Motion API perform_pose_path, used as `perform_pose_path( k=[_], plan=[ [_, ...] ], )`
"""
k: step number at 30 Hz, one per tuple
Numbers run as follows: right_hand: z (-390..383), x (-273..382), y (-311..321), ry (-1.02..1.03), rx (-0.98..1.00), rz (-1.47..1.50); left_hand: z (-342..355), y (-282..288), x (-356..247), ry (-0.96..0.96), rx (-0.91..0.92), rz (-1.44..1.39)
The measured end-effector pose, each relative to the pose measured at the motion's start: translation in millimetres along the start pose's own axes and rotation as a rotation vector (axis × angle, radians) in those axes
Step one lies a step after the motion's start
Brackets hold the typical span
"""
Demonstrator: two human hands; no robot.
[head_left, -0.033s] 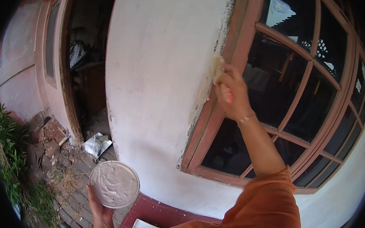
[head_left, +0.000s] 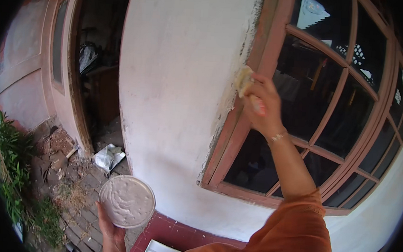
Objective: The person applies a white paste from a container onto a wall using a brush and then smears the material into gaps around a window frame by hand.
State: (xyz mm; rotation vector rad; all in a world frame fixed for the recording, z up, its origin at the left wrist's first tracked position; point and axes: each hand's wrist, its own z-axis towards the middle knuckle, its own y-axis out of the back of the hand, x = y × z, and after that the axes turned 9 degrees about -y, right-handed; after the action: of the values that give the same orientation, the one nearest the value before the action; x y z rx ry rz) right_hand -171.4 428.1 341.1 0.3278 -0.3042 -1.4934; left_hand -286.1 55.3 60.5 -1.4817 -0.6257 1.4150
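Up at the wall's edge, the right hand (head_left: 263,109) closes its fingers around a paste-smeared tool (head_left: 244,80), pressing it against the window frame (head_left: 238,123). Low and left, the left hand (head_left: 112,233) cups a round bowl of white paste (head_left: 126,201) from beneath.

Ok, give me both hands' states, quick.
Left hand: holds the bowl of white paste from below.
Right hand: closed on a tool against the window frame.

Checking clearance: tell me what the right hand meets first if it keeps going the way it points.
The right hand points up-left with a putty-smeared tool, seemingly already at the seam between white wall and window frame; depth is unclear.
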Motion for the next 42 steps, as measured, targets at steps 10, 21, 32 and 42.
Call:
perform_pose_path(
  k=[10,21,32,42],
  plan=[
    [-96,85,68,-0.478,-0.148,0.729,-2,-9,-15,0.114,-0.112,0.076],
    [-261,-25,-87,-0.924,0.127,0.575,4,18,-24,0.101,-0.166,0.255],
    [-226,-105,-206,-0.675,0.251,0.400,0,30,-27,0.033,-0.298,0.251],
    [-158,-116,-164,-0.798,0.166,0.389,1,28,-21,-0.007,-0.290,0.213]
  ],
)
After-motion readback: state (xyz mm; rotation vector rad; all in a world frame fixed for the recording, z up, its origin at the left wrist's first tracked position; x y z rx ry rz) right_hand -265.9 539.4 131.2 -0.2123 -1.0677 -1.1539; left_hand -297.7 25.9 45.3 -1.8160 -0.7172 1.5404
